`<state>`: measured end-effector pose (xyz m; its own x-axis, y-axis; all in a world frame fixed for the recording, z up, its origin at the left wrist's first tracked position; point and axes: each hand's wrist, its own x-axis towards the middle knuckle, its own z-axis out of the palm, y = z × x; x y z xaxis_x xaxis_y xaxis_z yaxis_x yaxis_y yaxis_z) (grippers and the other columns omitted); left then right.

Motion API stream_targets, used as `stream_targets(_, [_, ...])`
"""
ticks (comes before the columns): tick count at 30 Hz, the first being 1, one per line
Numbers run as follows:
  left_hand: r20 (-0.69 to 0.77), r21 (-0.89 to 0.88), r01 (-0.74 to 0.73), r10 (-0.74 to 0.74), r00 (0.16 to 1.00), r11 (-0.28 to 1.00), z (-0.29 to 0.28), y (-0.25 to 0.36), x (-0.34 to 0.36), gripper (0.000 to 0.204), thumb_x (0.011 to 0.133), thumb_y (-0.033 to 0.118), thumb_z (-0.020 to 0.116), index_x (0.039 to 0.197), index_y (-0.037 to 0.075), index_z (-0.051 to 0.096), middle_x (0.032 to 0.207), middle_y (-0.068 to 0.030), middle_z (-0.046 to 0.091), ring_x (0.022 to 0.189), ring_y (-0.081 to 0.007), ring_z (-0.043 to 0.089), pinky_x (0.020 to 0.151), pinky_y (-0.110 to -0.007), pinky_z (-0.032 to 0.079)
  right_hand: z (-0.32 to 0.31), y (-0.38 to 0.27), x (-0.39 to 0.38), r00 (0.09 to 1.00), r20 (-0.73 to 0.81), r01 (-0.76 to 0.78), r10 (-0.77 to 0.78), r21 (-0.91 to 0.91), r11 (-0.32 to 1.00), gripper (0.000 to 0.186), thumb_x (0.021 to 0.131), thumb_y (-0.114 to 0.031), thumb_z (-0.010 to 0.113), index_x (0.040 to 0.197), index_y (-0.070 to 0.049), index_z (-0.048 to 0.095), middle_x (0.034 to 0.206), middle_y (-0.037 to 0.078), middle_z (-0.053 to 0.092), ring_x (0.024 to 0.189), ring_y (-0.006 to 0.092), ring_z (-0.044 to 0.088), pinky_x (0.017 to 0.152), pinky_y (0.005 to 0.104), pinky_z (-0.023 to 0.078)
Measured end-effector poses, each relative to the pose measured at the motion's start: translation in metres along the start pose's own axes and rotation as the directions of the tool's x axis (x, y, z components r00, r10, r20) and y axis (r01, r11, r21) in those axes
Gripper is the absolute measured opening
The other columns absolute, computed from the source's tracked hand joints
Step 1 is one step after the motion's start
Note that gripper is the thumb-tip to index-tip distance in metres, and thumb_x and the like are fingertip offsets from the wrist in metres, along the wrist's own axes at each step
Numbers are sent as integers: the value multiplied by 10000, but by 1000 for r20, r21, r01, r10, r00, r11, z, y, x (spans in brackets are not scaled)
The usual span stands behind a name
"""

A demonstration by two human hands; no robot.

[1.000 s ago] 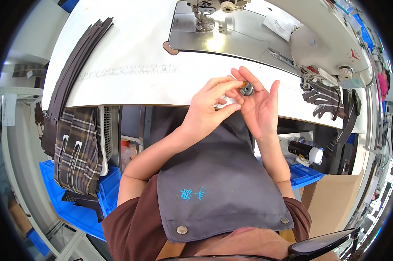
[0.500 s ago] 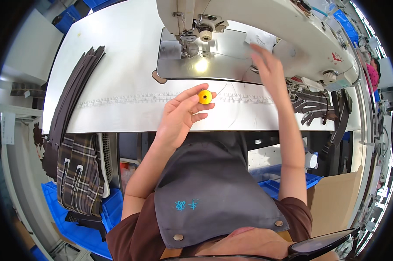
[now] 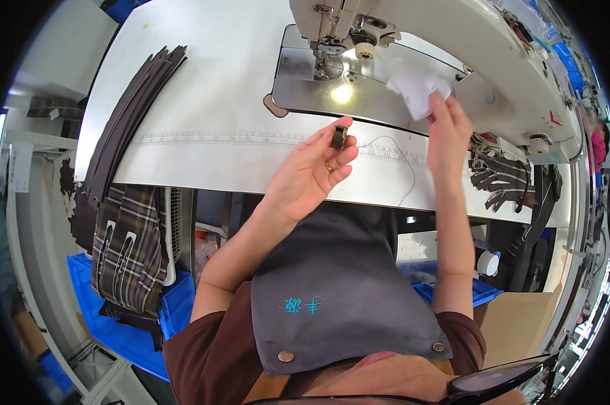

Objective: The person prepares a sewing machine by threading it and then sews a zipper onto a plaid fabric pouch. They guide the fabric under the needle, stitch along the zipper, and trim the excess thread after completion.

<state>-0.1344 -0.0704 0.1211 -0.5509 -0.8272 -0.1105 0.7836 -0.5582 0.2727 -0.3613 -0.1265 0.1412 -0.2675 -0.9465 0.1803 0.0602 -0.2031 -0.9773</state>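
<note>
Left hand (image 3: 309,173) half-curled, pinching a small dark metal cylinder (image 3: 339,138), right hand (image 3: 449,138) gripping a blurred white sheet (image 3: 415,89), glossy white sewing machine (image 3: 453,28) beyond it.

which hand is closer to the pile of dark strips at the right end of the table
Right. The right hand, pinching a white sheet, is just left of the dark strips; the left hand, holding a small metal piece, is farther left.

Hands (image 3: 310,177): two shown
Bobbin case (image 3: 339,138): one held
White piece (image 3: 415,91): one held
Sewing machine (image 3: 480,47): one seen
Apron (image 3: 339,283): one worn
</note>
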Motion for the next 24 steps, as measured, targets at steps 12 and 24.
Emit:
stream_targets(12, [45,28,93,-95,995,995,-8,-7,-1,356,990,269,300,1263,65,404,1190,-68,528,1056,-181,557,959,-416,439,42,-18,-63,801,596,251,-51,-256,934,409,798,-44,628,1201,-97,581,1174,67,599,1007,220,550,721,296,507])
stream_targets(24, [-124,297,100,-65,990,950,-2,1,1,319,959,167,390,1245,34,435,1194,-96,532,1098,-198,551,946,-390,462,41,-9,-58,777,624,30,79,-163,986,319,800,-57,650,1118,-49,641,1163,82,575,984,140,556,789,245,459])
